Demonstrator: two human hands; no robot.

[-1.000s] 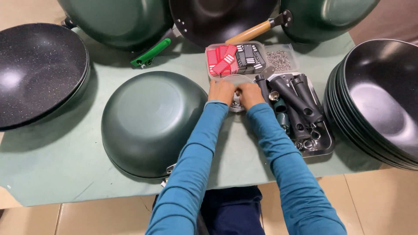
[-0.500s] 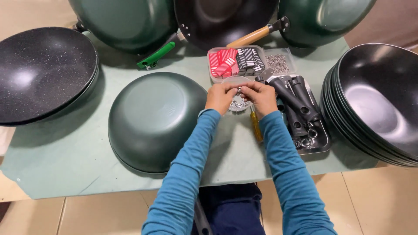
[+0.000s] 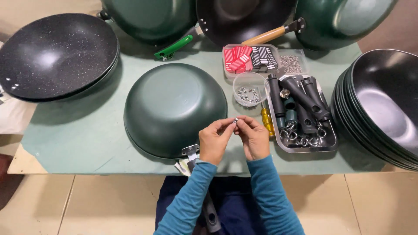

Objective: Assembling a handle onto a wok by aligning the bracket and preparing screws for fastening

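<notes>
My left hand [image 3: 214, 141] and my right hand [image 3: 252, 137] meet over the table's front edge, fingertips pinched together on a small metal screw [image 3: 236, 120]. Just left of them lies a dark green wok [image 3: 175, 109], upside down, with a metal handle bracket [image 3: 190, 152] pointing toward me. Behind my hands stands a clear plastic cup [image 3: 249, 89] holding several small metal parts. A yellow-handled screwdriver [image 3: 267, 122] lies beside my right hand.
A metal tray [image 3: 329, 146] with black handles and rings sits to the right. A clear box [image 3: 228, 72] of red and black pieces lies behind. Stacked black woks stand at the right [image 3: 383, 104] and left [image 3: 52, 54]; more woks line the back. Green mat [image 3: 78, 130] covers the table.
My hands have drawn back from the plastic cup toward the table's front edge, now pinching a small screw between them. The cup and screwdriver are uncovered.
</notes>
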